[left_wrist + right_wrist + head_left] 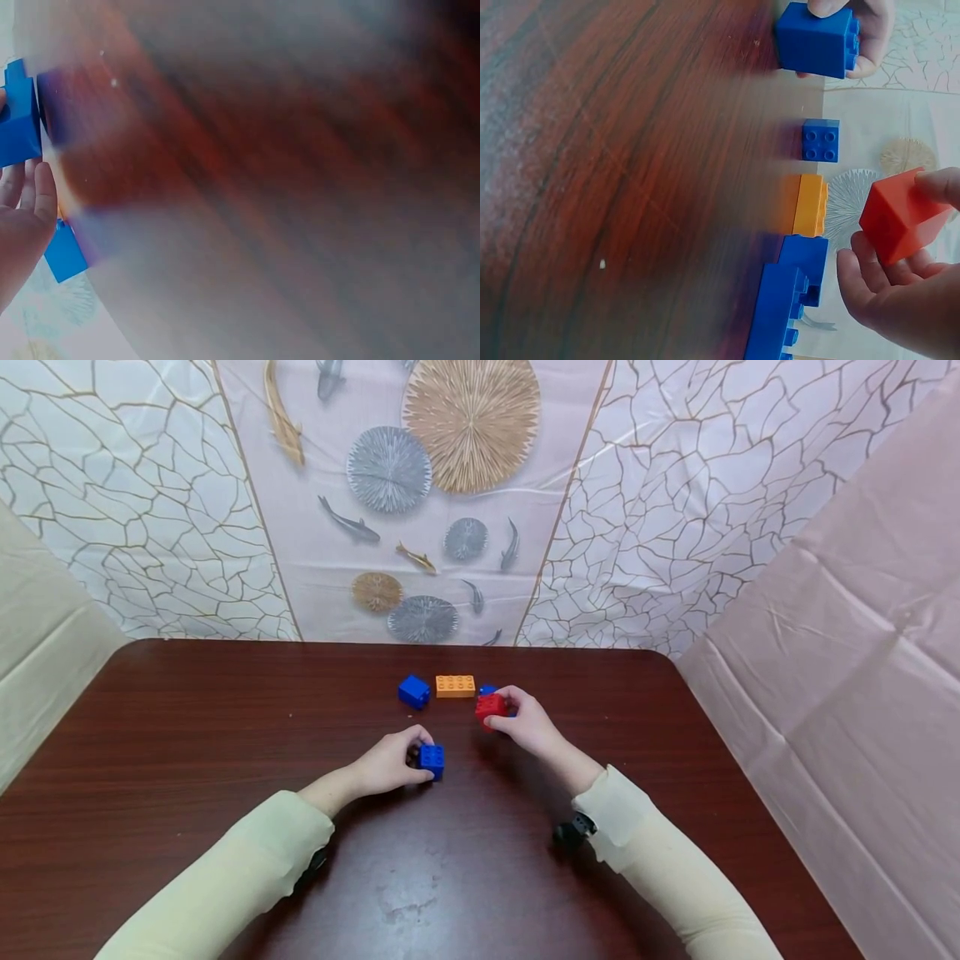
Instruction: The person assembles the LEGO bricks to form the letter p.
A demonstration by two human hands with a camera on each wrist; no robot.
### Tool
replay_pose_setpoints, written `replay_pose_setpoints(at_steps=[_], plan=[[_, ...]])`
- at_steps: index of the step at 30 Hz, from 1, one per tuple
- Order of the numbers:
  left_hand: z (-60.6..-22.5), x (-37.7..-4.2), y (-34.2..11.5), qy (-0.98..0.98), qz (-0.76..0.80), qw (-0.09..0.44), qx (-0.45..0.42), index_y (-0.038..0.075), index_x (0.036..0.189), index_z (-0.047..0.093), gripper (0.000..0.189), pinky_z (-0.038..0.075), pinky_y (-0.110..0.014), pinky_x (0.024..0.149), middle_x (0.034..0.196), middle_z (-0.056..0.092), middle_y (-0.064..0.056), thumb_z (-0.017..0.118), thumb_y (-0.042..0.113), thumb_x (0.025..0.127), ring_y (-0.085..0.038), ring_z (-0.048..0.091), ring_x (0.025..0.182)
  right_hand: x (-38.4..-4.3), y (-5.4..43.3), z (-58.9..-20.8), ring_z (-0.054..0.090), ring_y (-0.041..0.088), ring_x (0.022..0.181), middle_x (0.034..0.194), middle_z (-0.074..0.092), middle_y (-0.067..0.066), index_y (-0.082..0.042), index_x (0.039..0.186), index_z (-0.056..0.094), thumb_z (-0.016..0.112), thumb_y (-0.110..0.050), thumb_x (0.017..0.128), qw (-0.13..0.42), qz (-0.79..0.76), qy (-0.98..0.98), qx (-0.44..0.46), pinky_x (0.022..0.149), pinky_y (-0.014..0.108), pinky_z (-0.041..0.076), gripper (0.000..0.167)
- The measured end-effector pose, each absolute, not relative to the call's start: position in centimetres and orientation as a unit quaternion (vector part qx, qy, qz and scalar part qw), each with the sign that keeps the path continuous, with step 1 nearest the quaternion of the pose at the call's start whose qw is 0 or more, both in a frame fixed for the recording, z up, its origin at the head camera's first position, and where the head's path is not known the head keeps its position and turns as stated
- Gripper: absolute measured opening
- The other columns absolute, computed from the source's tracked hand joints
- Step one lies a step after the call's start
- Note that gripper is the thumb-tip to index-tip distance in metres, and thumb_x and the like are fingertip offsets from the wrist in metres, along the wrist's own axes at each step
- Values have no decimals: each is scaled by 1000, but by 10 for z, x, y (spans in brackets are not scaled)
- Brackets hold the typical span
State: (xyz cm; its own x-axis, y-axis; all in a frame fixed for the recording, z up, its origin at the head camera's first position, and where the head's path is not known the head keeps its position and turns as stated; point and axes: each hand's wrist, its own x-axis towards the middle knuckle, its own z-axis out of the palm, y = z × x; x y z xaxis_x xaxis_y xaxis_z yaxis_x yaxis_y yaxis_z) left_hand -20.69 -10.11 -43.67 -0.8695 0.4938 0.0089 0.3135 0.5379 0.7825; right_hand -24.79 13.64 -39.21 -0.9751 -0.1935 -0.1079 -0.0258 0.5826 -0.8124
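Near the middle of the table, my left hand (384, 765) pinches a blue toy building brick (432, 761) between thumb and fingers; its studs show from above. In the left wrist view that blue brick (21, 127) is cut by the left edge. My right hand (531, 727) grips a red building brick (490, 706), farther back and to the right. The right wrist view shows the red brick (901, 214) raised off the table, with the thumb on one face and fingers beneath. Blue bricks (771, 307) stand close by, mostly hidden behind it in the head view.
An orange brick (455, 686) lies toward the table's back edge, with another blue brick (413, 692) to its left. The dark wooden table (225, 718) meets a patterned cloth (420, 560) at the back. Cloth also hangs at both sides.
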Motion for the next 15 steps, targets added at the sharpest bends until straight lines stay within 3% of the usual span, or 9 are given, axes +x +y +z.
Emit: replay_pose_setpoints(at_steps=[11, 15], plan=[[-438, -201, -97, 874, 411, 97, 240, 9, 101, 51, 34, 48, -29, 75, 94, 66, -9, 75, 14, 78, -15, 58, 83, -239, 136, -387, 51, 26, 100, 110, 58, 15, -4, 111, 52, 67, -5, 79, 97, -478, 869, -81, 79, 30, 48, 35], [-439, -200, -96, 877, 407, 95, 237, 9, 101, 51, 34, 48, -31, 77, 95, 66, -9, 75, 13, 77, -15, 59, 85, -236, 133, -385, 51, 27, 101, 112, 58, 17, -3, 112, 52, 66, -4, 79, 101, -493, 860, -82, 81, 32, 47, 35]])
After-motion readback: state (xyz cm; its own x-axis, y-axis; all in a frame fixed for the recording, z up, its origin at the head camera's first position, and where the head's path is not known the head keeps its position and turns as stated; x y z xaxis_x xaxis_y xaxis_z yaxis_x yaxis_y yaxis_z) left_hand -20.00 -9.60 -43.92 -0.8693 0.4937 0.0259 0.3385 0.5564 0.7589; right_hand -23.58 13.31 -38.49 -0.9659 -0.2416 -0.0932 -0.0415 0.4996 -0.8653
